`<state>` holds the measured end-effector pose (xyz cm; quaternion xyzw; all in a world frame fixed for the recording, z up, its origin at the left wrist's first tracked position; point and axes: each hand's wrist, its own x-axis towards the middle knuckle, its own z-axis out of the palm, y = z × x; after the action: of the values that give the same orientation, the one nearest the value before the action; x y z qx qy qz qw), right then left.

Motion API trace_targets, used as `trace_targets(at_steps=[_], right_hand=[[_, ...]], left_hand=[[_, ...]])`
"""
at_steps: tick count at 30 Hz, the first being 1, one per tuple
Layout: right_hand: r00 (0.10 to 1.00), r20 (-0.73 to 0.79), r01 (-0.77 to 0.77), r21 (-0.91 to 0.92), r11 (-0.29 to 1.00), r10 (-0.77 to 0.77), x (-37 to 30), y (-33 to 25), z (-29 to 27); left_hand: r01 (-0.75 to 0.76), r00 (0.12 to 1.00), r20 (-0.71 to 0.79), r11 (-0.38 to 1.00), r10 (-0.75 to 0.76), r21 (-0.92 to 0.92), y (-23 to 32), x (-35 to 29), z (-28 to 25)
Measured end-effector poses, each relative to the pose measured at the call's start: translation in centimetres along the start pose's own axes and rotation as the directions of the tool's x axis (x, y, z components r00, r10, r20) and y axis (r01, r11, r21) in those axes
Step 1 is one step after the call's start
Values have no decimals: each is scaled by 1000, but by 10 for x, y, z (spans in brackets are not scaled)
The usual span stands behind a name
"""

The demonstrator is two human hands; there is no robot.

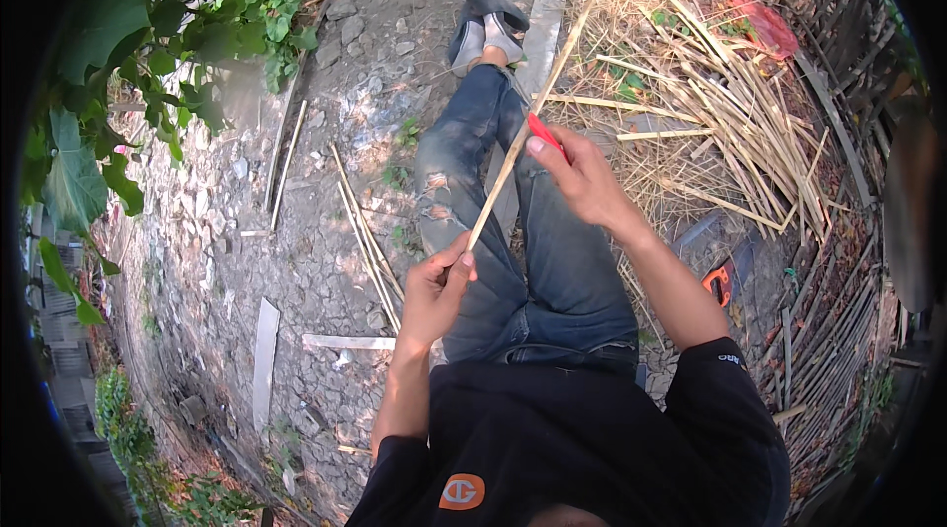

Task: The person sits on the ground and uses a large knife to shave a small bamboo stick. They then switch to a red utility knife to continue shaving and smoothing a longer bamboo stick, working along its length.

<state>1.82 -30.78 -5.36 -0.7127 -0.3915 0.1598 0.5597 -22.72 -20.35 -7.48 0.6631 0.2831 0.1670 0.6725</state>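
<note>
A long, thin bamboo strip (584, 26) slants over my outstretched, jeans-clad legs (567, 261), from my lap up to the far right. Its lower end is pinched between the thumb and fingers of my left hand (435, 290). My right hand (584, 180) is closed around a red-handled tool (542, 132), which meets the strip near its middle. The tool's blade, if it has one, is too small to make out. My thumb lies along the red part, close to the strip.
Cut bamboo strips (750, 123) lie heaped on straw at the right, beside a red plastic bag (767, 26). An orange-handled saw (718, 285) rests by my right forearm. Several loose strips (363, 236) and a flat board (264, 359) lie on the left ground; leaves (187, 24) overhang there.
</note>
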Motion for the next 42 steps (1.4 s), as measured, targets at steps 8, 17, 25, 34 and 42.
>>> trace_targets(at_steps=[8,17,25,34,42], right_hand=[[930,337,19,-434,900,144,-63,-10,37],[963,243,246,-622,744,-115,-18,52,25],[981,151,168,-325,931,-125,-14,36,56],[942,334,192,-460,867,-31,-31,1,71],[958,216,278,-554,784,-188,7,23,60]], left_hand=[[-65,994,-78,989,76,135,-4,12,13],[-60,994,-70,961,82,269,-19,2,-1],[94,996,14,989,-94,-117,-5,5,-21],[-75,992,-97,997,77,21,-8,-3,-19],[75,996,-34,988,-81,-138,-2,-3,-30]])
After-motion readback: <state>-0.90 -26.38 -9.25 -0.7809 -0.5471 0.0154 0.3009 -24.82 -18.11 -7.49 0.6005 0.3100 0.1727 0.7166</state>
